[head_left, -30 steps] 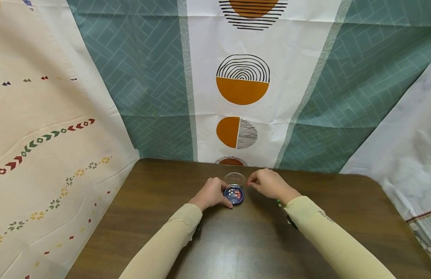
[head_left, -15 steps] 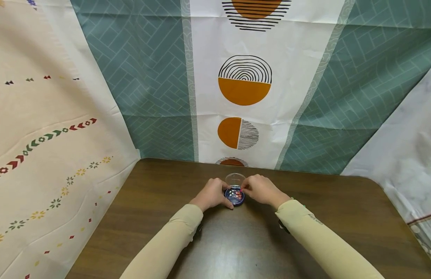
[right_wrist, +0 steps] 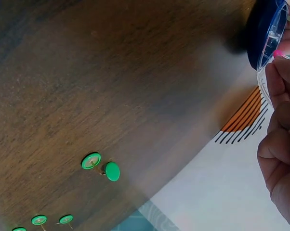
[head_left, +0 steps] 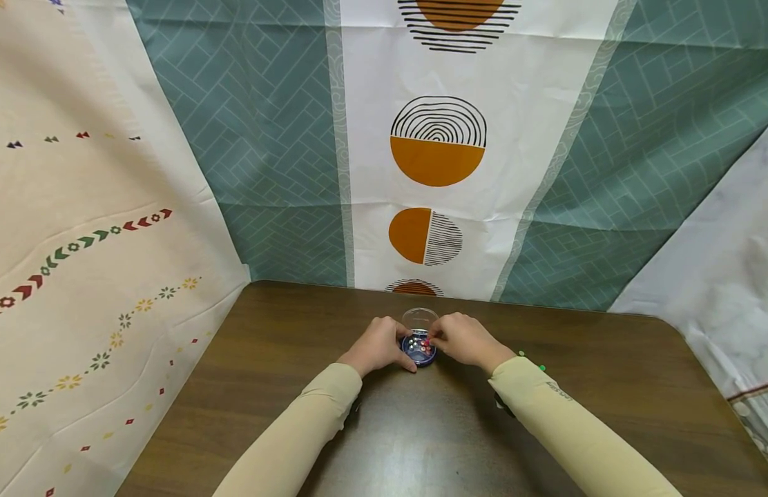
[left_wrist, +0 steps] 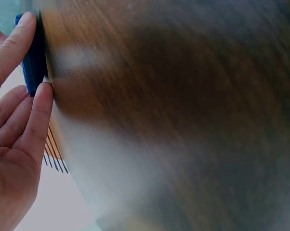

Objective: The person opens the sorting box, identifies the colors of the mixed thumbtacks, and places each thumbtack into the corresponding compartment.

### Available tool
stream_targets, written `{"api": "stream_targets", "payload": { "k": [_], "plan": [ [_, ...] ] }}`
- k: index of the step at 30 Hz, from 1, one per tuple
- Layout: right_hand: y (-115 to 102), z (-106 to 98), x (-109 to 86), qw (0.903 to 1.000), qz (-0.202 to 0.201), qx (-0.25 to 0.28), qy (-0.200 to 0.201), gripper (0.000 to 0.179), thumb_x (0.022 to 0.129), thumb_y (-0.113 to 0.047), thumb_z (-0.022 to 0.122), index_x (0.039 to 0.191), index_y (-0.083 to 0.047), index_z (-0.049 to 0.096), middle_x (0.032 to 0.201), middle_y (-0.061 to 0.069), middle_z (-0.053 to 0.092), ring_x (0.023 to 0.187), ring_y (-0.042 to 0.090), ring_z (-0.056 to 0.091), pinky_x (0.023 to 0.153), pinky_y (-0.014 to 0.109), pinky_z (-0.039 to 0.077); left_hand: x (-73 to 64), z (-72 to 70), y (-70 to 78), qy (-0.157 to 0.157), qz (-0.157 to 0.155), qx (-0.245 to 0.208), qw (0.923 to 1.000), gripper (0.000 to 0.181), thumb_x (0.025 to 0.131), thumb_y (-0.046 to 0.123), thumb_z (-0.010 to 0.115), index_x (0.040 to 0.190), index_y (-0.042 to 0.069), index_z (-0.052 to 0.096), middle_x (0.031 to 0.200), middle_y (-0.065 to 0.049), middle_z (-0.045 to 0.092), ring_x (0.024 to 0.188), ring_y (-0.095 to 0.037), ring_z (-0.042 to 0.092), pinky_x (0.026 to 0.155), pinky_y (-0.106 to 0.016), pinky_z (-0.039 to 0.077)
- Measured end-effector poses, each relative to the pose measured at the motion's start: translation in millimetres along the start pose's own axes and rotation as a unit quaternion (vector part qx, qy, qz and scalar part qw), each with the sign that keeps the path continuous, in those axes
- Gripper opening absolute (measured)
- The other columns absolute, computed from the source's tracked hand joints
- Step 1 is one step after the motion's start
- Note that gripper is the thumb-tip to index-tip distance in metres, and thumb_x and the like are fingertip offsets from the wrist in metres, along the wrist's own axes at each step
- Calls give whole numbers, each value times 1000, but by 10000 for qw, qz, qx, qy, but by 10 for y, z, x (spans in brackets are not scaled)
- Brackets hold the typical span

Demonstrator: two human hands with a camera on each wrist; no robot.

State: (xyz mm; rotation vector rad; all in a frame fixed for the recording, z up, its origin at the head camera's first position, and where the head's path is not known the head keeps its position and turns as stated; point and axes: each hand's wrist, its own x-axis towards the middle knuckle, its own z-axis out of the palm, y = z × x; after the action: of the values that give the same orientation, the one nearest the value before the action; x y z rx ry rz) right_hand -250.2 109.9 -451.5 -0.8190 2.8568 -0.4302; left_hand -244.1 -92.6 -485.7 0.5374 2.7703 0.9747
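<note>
A round blue case [head_left: 426, 362] stands on the table with its clear lid [head_left: 419, 317] raised at the back. Several small red and silvery pieces lie inside it. My left hand [head_left: 380, 344] grips the case from the left, thumb in front and fingers behind; the left wrist view shows them against the blue side [left_wrist: 34, 62]. Over the case's right side, my right hand [head_left: 469, 338] pinches a pink thumbtack [right_wrist: 278, 53] between thumb and finger. The right wrist view has this tack close over the case's opening.
Several green thumbtacks [right_wrist: 112, 171] lie on the brown table [head_left: 284, 331], by the right sleeve [head_left: 545, 400] in the head view. Some have their points up. A patterned cloth [head_left: 415, 166] hangs behind the table's far edge, with more cloth at both sides.
My right hand has moved left with the pink thumbtack, from beside the case to over it, and has barely shifted in the last half second. The left hand keeps its grip.
</note>
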Motion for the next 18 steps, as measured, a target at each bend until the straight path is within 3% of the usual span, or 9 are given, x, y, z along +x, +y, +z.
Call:
{"api": "stream_targets", "payload": {
  "k": [18],
  "plan": [
    [89,-66,-49,9997,-34,-95,208,9,86,-23,67,91,-22,75,86,-14,69,75,3,59,69,29,50,9,6,-9,-36,-30,-78,10000,70,49,37,91,110,9,70,99,1,72,75,-5,58,70,-21,50]
  ]
}}
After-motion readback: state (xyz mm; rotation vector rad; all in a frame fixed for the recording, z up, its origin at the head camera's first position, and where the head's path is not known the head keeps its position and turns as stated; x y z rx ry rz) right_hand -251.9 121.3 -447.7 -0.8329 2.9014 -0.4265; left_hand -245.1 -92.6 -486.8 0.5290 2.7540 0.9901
